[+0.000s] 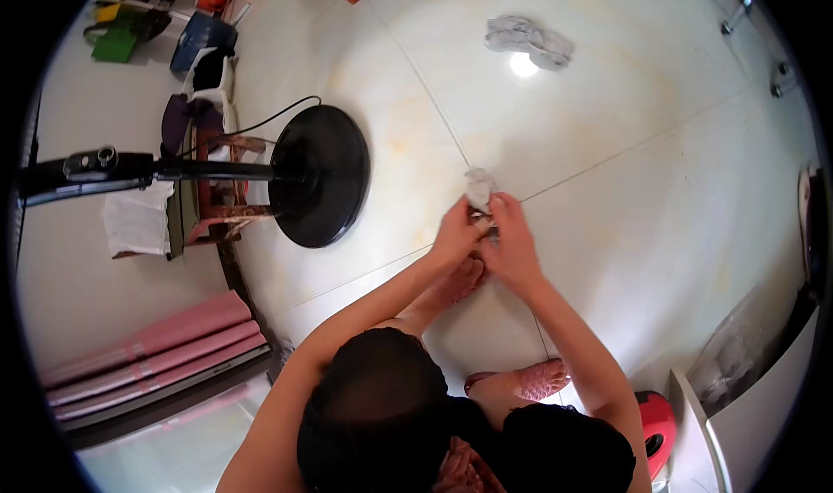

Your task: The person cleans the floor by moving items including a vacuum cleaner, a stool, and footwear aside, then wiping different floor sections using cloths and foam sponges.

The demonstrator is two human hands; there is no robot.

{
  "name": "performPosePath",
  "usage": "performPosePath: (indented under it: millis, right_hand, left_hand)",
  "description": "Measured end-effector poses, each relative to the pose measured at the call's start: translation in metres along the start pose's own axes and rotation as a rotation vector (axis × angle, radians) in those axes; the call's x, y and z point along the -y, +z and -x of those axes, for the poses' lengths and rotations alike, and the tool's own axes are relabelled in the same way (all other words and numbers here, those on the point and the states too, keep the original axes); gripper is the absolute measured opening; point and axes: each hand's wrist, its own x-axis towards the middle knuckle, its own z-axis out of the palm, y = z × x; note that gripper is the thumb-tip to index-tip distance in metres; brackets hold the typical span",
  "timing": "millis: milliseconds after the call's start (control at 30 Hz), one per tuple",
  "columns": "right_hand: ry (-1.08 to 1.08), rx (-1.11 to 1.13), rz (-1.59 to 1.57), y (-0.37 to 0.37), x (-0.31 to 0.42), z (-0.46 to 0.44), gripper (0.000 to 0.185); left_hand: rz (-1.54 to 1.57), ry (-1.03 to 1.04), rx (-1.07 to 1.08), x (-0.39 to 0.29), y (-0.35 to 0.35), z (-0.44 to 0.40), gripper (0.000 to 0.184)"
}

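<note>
Both my hands meet in front of my left foot point(460, 280) and pinch a small light-grey sock point(479, 185). My left hand point(458, 233) grips it from the left, fingers closed at its lower edge. On the other side, my right hand point(510, 243) has its fingers and thumb closed on the same sock. Part of the sock is hidden behind my fingers, while its upper end sticks out beyond the fingertips. Farther ahead on the tiled floor lies a crumpled light-grey cloth piece point(529, 42), apart from my hands.
A black round stand base point(321, 176) with a pole and cable is at left, beside a wooden chair point(221, 215). Pink rolls point(165, 341) lie lower left. My right foot point(542, 378) rests near a red object point(655, 432). White furniture point(764, 406) stands at lower right.
</note>
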Motion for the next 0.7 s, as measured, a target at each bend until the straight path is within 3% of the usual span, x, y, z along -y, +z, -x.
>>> performPosePath:
  millis: [33, 100, 233, 300, 333, 367, 467, 533, 567, 633, 667, 700]
  right_hand:
    - [-0.072, -0.052, 0.024, 0.000, 0.002, 0.008, 0.051]
    - [-0.036, 0.047, 0.016, -0.014, -0.002, 0.022, 0.047]
    - [0.212, 0.185, -0.045, -0.050, -0.024, 0.058, 0.036]
    - [0.333, 0.108, -0.080, -0.068, -0.034, 0.079, 0.029]
    - [0.394, 0.073, -0.099, -0.073, -0.036, 0.089, 0.026]
    - [0.425, 0.026, -0.115, -0.076, -0.036, 0.097, 0.024]
    - [0.496, -0.092, -0.155, -0.087, -0.038, 0.118, 0.021]
    - [0.507, -0.125, -0.179, -0.083, -0.041, 0.123, 0.019]
    - [0.467, -0.135, -0.178, -0.080, -0.043, 0.122, 0.019]
    - [0.401, -0.142, -0.167, -0.079, -0.043, 0.121, 0.017]
    - [0.413, -0.152, -0.159, -0.081, -0.040, 0.123, 0.017]
    - [0.418, -0.156, -0.150, -0.086, -0.037, 0.124, 0.017]
  left_hand:
    - [-0.087, -0.001, 0.001, 0.009, -0.004, -0.002, 0.027]
    - [-0.259, 0.016, -0.007, 0.016, -0.029, -0.008, 0.026]
    - [-0.735, 0.037, -0.412, 0.040, -0.123, -0.041, 0.026]
    - [-1.039, 0.107, -0.619, 0.076, -0.155, -0.056, 0.034]
    - [-1.048, 0.070, -0.602, 0.079, -0.147, -0.064, 0.034]
    - [-1.173, 0.177, -0.554, 0.076, -0.126, -0.078, 0.034]
    - [-0.864, 0.277, -0.331, 0.027, 0.000, -0.093, 0.034]
    - [-0.716, 0.547, -0.119, 0.013, 0.076, -0.120, 0.035]
    - [-0.768, 0.554, 0.112, -0.022, 0.109, -0.127, 0.035]
    - [-0.699, 0.615, -0.084, -0.051, 0.138, -0.152, 0.033]
    - [-0.603, 0.470, -0.143, -0.070, 0.129, -0.153, 0.031]
    - [-0.557, 0.535, -0.172, -0.072, 0.109, -0.156, 0.032]
